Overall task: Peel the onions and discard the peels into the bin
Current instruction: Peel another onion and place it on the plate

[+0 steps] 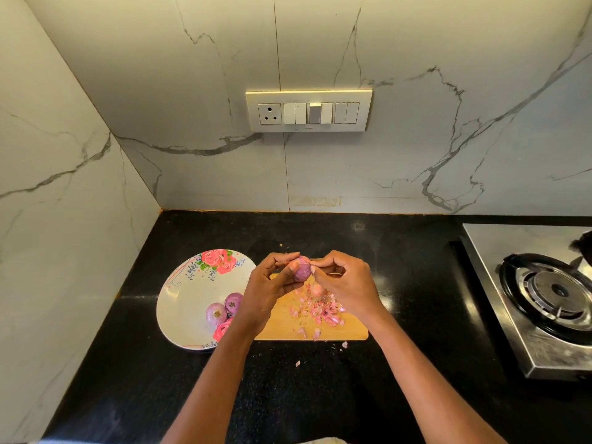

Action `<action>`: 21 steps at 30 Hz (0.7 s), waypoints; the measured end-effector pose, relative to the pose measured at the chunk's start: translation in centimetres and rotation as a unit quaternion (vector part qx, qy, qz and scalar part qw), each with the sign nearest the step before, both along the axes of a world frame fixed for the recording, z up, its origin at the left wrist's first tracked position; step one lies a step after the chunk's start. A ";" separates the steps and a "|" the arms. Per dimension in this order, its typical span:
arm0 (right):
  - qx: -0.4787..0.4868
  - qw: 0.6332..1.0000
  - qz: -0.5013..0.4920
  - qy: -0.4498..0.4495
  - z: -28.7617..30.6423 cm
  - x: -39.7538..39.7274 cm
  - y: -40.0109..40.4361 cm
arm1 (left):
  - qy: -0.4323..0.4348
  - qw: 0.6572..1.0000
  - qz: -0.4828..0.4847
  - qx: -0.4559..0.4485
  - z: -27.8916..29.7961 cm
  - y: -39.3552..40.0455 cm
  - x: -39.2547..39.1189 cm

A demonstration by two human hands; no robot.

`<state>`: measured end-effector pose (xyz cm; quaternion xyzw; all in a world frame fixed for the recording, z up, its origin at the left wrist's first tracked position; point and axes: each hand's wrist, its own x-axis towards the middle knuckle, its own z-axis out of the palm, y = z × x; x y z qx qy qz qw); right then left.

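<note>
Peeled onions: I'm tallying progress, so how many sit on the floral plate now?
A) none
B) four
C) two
C: two purple peeled onions lie side by side on the floral plate, while the left hand holds a third above the board.

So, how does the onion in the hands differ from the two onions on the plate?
The held onion is up in the air, gripped by the left hand while the right hand pinches its skin; the plate onions lie untouched on the floral plate. The held one still carries some skin; the plate ones look peeled. All are purple.
</note>
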<state>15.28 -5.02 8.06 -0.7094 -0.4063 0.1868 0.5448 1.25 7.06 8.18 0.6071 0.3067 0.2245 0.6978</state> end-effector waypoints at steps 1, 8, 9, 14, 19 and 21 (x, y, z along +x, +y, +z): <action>-0.003 1.000 -0.004 0.000 0.0 0.0 0.0 | -0.001 1.000 -0.002 -0.004 0.0 0.0 0.0; 0.004 0.999 -0.014 0.039 0.0 0.0 0.0 | -0.024 0.999 -0.005 -0.031 0.5 -0.2 0.0; 0.009 0.999 -0.004 0.050 0.0 0.0 0.0 | -0.027 0.999 -0.001 -0.031 0.5 -0.2 0.0; 0.020 0.998 -0.006 0.060 0.5 -0.3 0.1 | -0.025 0.999 0.019 -0.010 0.4 -0.2 0.2; 0.022 0.998 -0.044 0.034 0.4 -0.6 0.3 | -0.023 0.999 0.022 -0.010 0.1 -0.4 0.3; 0.024 0.998 -0.043 0.044 0.4 -0.6 0.2 | -0.024 0.999 0.020 -0.018 0.0 -0.4 0.2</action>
